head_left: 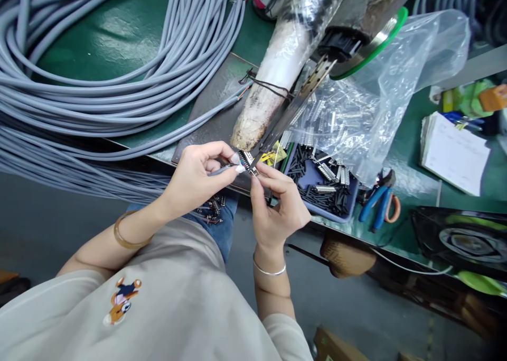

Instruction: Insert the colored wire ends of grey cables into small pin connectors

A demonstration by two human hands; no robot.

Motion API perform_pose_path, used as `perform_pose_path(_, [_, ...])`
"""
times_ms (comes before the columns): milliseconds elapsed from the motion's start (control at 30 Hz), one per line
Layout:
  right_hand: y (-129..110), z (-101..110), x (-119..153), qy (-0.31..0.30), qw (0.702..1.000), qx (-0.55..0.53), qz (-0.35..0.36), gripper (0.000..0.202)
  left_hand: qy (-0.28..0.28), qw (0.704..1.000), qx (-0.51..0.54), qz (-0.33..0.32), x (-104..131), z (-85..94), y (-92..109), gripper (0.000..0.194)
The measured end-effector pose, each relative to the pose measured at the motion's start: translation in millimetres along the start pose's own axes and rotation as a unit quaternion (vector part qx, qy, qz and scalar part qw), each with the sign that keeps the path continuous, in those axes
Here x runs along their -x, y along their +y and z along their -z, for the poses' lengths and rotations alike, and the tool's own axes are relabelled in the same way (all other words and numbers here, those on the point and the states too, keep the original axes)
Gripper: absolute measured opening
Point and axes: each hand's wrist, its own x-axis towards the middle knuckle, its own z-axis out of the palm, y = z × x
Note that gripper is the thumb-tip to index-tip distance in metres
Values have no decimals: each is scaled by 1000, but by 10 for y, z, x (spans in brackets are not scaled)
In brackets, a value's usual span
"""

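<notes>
A small metal multi-pin connector (249, 163) sits between my hands, at the table's front edge. My left hand (194, 176) is closed in a pinch on a grey cable's end, its fingertips against the connector's left side. My right hand (279, 200) grips the connector's lower right end between thumb and fingers. Over the connector comes the dark tip of a soldering iron (285, 104), mounted pointing down towards me. Whether the tip touches a pin is too small to tell. Beside the iron, a wrapped white tube (269, 75) ends just above my fingertips.
Grey cable bundles (119, 99) spread over the left. To the right stand a blue bin (309, 178) of connectors and black sleeves, a clear plastic bag (364, 107), pliers (380, 202), a notepad (453, 152) and a black fan (467, 239). A green-rimmed solder spool (372, 54) hangs above.
</notes>
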Motion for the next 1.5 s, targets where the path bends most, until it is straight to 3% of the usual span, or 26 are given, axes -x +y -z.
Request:
perform_pose_path(200, [-37, -9, -77, 20, 999, 38, 34, 15, 25, 999, -23, -30, 4, -11, 54, 8])
perform_pose_path(533, [-59, 1, -50, 39, 996, 50, 65, 17, 16, 999, -14, -36, 25, 4, 40, 7])
perform_pose_path(867, [-60, 53, -23, 20, 994, 73, 80, 17, 21, 982, -124, -138, 72, 5, 7, 5])
perform_pose_path(1300, [-31, 49, 5, 17, 995, 61, 74, 19, 18, 983, -141, -118, 108, -22, -8, 7])
perform_pose_path(1500, [-15, 84, 73, 18, 995, 66, 69, 19, 12, 977, -167, -129, 194, -34, -128, 3])
